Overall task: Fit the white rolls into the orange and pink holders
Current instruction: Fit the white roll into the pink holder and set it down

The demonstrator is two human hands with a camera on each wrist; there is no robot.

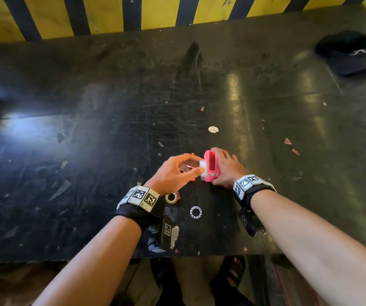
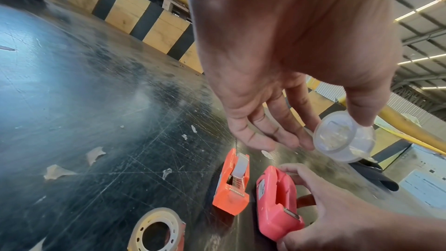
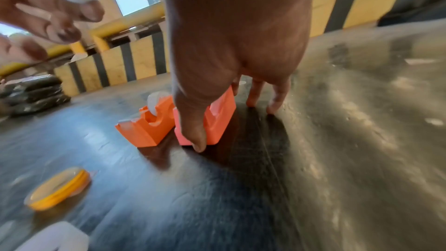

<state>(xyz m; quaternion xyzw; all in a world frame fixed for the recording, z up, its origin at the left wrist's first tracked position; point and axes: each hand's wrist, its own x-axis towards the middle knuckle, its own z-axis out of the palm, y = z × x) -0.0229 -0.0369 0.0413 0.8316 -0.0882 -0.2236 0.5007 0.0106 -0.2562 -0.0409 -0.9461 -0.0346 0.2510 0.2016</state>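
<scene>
The left hand (image 1: 173,173) pinches a white roll (image 1: 203,167) between the thumb and the fingertips, and holds it above the counter (image 1: 89,140), just at the left side of the pink holder (image 1: 211,166). In the left wrist view the roll (image 2: 344,137) is clearly in the air, higher than both holders, with its round face turned toward the camera.

The right hand (image 1: 227,167) steadies the pink holder from its right side. Its thumb curls round the near end and its fingers go down behind the far end, so this grip is closed on the holder and keeps it on the counter.

The pink holder lies with its long axis going near to far, and its open slot looks up. The slot seems empty. The roll must therefore go a little to the right and then down, with its flat faces parallel to the long walls of the slot. The left hand is the nearer one for this, and the right hand should not let the holder slide.

The orange holder (image 2: 231,184) stands just to the left of the pink one, apart from it by a narrow gap, and it already carries a white roll (image 2: 240,166). It is under the left hand, so the room on that side is small. A tape ring (image 1: 171,198) lies nearer, close to the left wrist. To the far side and to the right the counter gives more room.
</scene>
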